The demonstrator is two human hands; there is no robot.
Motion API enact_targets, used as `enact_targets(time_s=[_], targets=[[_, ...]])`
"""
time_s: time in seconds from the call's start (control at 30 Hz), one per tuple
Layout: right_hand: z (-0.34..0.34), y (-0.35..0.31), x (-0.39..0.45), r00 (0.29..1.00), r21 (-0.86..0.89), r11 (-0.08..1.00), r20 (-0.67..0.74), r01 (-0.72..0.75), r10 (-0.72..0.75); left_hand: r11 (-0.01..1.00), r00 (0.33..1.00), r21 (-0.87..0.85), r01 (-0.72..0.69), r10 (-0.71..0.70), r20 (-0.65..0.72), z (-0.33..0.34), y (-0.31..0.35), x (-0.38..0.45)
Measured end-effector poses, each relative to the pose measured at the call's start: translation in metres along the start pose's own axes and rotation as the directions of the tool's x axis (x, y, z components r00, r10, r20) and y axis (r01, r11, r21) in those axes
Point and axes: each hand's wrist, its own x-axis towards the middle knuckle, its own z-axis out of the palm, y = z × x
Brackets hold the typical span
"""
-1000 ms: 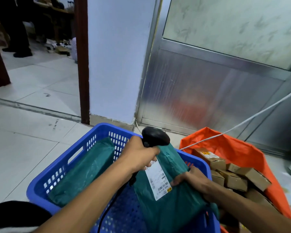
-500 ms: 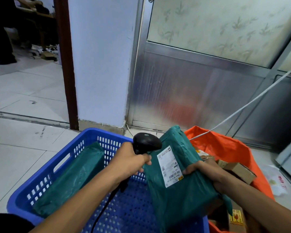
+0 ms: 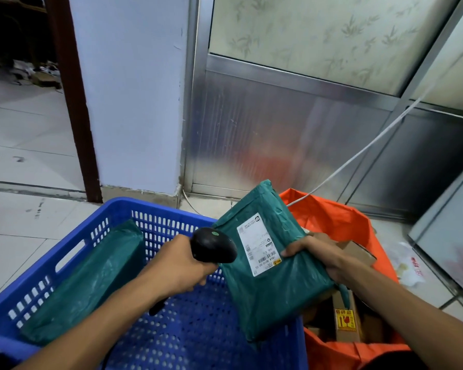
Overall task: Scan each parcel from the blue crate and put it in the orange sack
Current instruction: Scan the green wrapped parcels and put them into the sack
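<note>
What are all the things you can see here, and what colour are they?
crate: one, blue, on the floor at the lower left.
held parcel: one, green with a white label, above the crate's right edge.
second parcel: one, green, leaning inside the crate's left wall.
scanner: one, black, beside the held parcel's label.
sack: one, orange, right of the crate.
boxes: several, brown cardboard, inside the sack; exact count hidden.
cord: one, white, running from the sack up to the right.
left hand: grips the scanner.
right hand: holds the held parcel.

Green parcel (image 3: 271, 265) — now lifted rightward, over the orange sack's (image 3: 332, 222) edge — scanner (image 3: 213, 245) trailing.
</note>
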Motion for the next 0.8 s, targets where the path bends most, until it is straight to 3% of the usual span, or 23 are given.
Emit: enact_targets(time_s=[0.27,0.8], targets=[[-0.008,0.005,0.003,0.987,-0.027,0.998,0.149,-0.048,0.051,0.951,0.997,0.305,-0.046,0.064,-0.051,0.001,0.006,-0.009],[-0.015,0.013,0.016,0.972,-0.015,0.996,0.219,-0.083,0.085,0.957,0.997,0.288,-0.034,0.052,-0.053,0.003,0.004,-0.009]])
